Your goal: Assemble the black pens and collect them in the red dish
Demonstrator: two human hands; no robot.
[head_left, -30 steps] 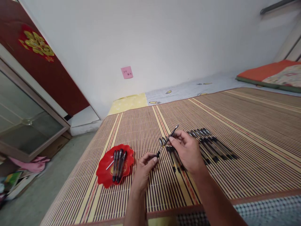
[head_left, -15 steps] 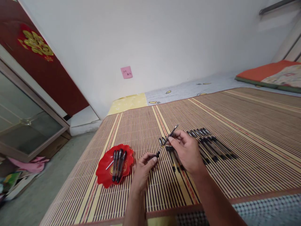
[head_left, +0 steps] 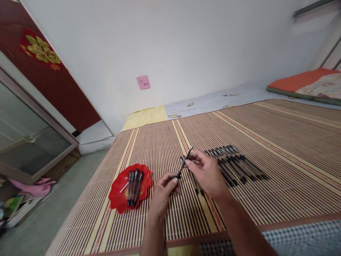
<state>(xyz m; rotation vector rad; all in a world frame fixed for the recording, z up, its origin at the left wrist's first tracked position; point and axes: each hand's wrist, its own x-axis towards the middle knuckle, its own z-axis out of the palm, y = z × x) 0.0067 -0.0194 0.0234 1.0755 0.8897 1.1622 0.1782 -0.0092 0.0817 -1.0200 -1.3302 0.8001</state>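
Between my hands a slim dark pen (head_left: 183,165) slants up to the right, its upper end pale and its lower end black. My left hand (head_left: 165,190) pinches the black lower end between thumb and fingers. The upper part is gripped by my right hand (head_left: 205,170), and its fingers hide some of the shaft. Under and beside the right hand, a few pens (head_left: 195,185) lie on the mat, partly covered. Further right is a slanting row of several black-ended clear pens (head_left: 237,167).
A red scalloped plate (head_left: 117,185) left of my hands holds several pens (head_left: 135,185) and a thin white stick (head_left: 124,187). Everything rests on a striped bamboo mat (head_left: 106,227) over a bed. Behind are a white wall (head_left: 186,46) and, far right, an orange folded cloth (head_left: 295,81).
My right hand has moved left and slightly down, closer to my left hand, with the pen. Less of the pen shows between the hands, and more of the right row is uncovered.
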